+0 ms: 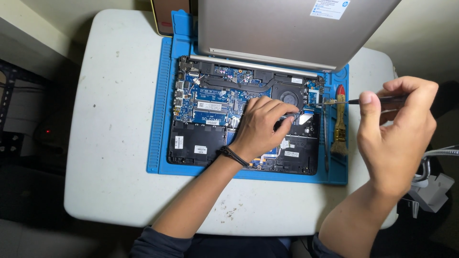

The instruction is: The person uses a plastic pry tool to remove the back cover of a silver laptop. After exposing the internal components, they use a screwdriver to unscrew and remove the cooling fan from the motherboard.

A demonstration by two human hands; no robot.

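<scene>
An opened laptop (205, 119) lies bottom-up on a blue work mat (160, 119), its blue circuit board, fan (288, 97) and black battery (197, 143) exposed. My left hand (263, 126) rests on the middle of the board, fingers curled near the fan, touching the parts there. Held higher and to the right, my right hand (394, 138) grips a thin dark screwdriver (346, 101) whose tip points left toward the laptop's right edge.
The silver lid (287, 28) stands open at the back. A small paintbrush with a red handle (340, 122) lies on the mat's right strip. The mat sits on a white table (110, 157). A white lamp base (432, 188) stands at the right edge.
</scene>
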